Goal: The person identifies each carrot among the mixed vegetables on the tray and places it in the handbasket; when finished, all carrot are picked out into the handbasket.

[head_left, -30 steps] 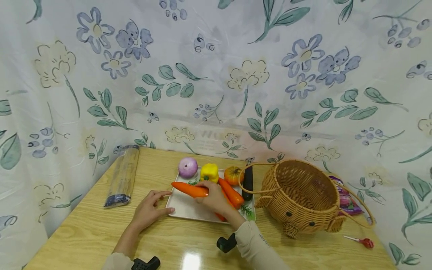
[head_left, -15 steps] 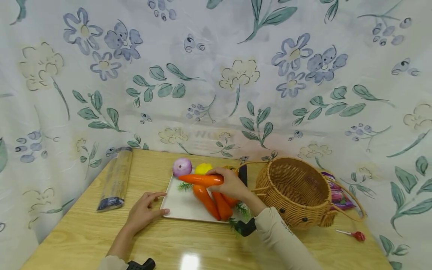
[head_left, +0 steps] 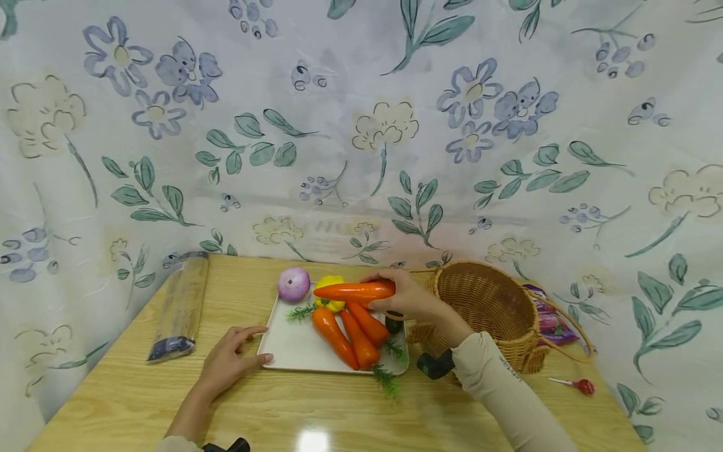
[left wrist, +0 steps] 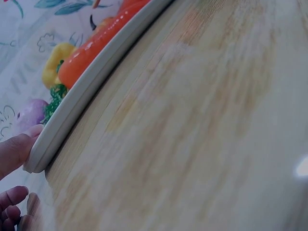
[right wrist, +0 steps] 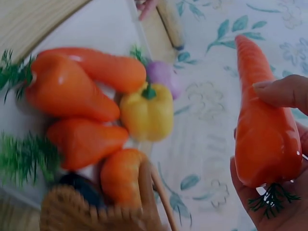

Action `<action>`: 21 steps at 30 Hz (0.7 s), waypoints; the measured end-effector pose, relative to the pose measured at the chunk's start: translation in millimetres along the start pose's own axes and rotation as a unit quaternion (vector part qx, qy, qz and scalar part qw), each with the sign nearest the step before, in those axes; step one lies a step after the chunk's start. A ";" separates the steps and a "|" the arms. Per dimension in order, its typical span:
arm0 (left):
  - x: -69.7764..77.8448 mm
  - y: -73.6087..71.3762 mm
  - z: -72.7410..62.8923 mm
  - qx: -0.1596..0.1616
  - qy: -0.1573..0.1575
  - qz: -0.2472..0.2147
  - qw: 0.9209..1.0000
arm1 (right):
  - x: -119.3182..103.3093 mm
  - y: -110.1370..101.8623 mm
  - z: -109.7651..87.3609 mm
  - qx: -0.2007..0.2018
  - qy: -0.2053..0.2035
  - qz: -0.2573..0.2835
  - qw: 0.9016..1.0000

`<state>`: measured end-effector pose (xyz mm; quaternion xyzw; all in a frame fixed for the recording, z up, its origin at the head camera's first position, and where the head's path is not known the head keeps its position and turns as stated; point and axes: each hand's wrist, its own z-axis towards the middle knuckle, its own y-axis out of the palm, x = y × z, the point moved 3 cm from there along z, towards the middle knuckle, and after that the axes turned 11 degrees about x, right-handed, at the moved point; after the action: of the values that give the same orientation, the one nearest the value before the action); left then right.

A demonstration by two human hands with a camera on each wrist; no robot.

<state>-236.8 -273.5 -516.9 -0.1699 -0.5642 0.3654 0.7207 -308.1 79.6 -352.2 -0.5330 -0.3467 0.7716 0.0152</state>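
Observation:
My right hand (head_left: 409,296) holds a bright orange carrot (head_left: 351,291) by its thick end, raised over the far right part of a white tray (head_left: 288,345). In the right wrist view the thumb lies along the carrot, and short green leaves (right wrist: 273,199) stick out at its base. Three more carrots (head_left: 334,337) lie together on the tray, beside a yellow bell pepper (head_left: 329,302) and a purple onion (head_left: 294,284). A ribbed orange pumpkin (right wrist: 120,173) shows in the right wrist view. My left hand (head_left: 226,363) touches the tray's left edge with thumb and forefinger.
A wicker basket (head_left: 521,348) with looped handles stands right of the tray, close to my right forearm. Behind it lies a purple packet (head_left: 556,321), and a red lollipop (head_left: 583,386) is in front. A long clear packet (head_left: 179,307) lies at the left; a floral curtain hangs behind.
My right hand has lifted the carrot and carried it right and away from me, toward the basket. My left hand has stayed at the tray's edge; the head view has shifted slightly.

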 end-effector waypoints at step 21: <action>1.8 -0.5 0.4 -0.011 0.004 -0.013 1.000 | 30.8 -93.3 -30.3 0.035 0.044 -0.057 0.997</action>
<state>-236.9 -272.7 -515.2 -0.1719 -0.5669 0.3493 0.7259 -328.4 178.3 -331.6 -0.5448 -0.3485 0.7570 0.0931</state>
